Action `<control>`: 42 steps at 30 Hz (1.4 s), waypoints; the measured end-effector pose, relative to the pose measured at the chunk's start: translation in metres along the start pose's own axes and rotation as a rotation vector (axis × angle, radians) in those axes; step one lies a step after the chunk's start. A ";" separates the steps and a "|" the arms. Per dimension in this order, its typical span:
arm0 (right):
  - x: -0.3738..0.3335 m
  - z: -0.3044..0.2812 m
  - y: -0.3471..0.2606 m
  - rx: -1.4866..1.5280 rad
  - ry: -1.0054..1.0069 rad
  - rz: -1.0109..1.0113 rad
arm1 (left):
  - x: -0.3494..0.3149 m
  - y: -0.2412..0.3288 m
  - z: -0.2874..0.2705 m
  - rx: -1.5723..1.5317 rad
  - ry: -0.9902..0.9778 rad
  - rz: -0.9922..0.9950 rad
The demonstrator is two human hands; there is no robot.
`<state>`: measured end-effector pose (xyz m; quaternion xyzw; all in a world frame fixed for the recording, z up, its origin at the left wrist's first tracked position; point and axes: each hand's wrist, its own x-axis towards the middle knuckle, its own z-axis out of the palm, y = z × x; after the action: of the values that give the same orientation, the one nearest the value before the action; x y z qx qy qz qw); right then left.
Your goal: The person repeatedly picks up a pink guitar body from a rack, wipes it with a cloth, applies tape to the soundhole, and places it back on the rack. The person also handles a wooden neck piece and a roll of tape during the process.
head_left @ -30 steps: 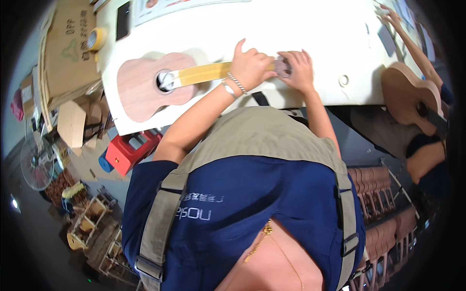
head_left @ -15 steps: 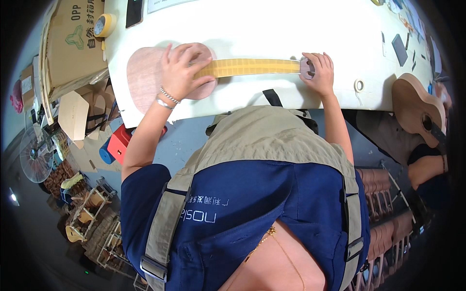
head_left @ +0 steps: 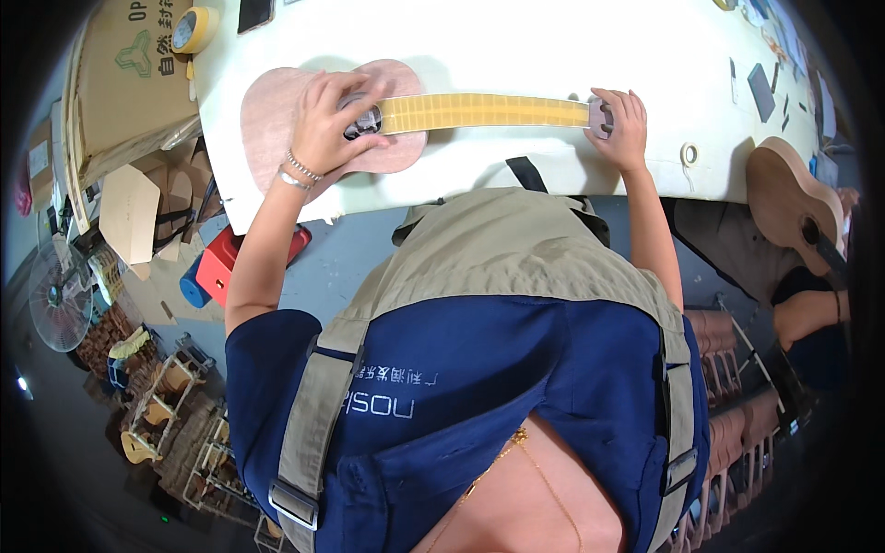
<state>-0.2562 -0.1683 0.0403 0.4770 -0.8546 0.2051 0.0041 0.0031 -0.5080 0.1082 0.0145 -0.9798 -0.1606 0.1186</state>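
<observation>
Now the left hand (head_left: 324,120) had moved from the yellow-taped fretboard (head_left: 489,111) to the soundhole (head_left: 367,123), grip spread, leaving the frets' length uncovered; the right hand (head_left: 627,138) kept its grip on the headstock (head_left: 598,114). The ukulele (head_left: 267,111) lay along the near surface (head_left: 516,55), headstock right.

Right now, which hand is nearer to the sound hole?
Left. The left hand is right at the sound hole, partly covering it; the right hand is at the headstock, beyond the neck's far end.
</observation>
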 end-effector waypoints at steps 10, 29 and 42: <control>0.001 0.000 0.000 -0.036 -0.031 0.011 | -0.010 -0.002 0.004 -0.400 0.072 -0.179; 0.000 0.001 0.000 -0.021 0.001 0.012 | 0.000 0.007 0.016 -0.161 0.029 -0.090; -0.005 0.008 0.013 0.005 0.108 -0.040 | 0.084 0.083 0.056 -0.034 0.027 0.079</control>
<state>-0.2630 -0.1608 0.0277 0.4823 -0.8429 0.2327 0.0532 -0.0914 -0.4173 0.1019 -0.0243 -0.9750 -0.1723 0.1382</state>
